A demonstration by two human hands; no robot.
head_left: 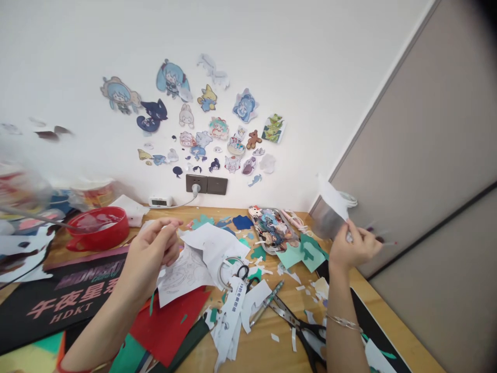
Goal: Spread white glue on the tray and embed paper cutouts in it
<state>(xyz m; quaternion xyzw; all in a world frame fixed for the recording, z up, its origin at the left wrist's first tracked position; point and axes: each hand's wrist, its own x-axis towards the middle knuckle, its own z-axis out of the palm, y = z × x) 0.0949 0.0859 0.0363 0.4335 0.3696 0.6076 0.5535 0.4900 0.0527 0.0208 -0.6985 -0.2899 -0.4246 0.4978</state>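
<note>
My right hand [351, 247] is raised at the right, pinching a white piece of paper [334, 201] between thumb and fingers. My left hand [155, 246] is curled closed above the desk, and whatever it may hold is hidden. Just beyond it lie a white sheet with a pencil drawing [182, 280] and a crumpled white paper [215, 248]. Black-handled scissors [297, 322] rest half spread near my right forearm, next to a green patterned pen [267, 302]. A metal ring [225, 272] with a white printed tag [235, 298] lies in the middle.
Paper scraps litter the wooden desk [279, 352]. A clear tray of cut-out figures [275, 230] stands near the wall. At the left are a red bowl [99, 230] and a black printed mat [77, 305]. Red paper [171, 326] lies in front. A socket [205, 184] holds a plug.
</note>
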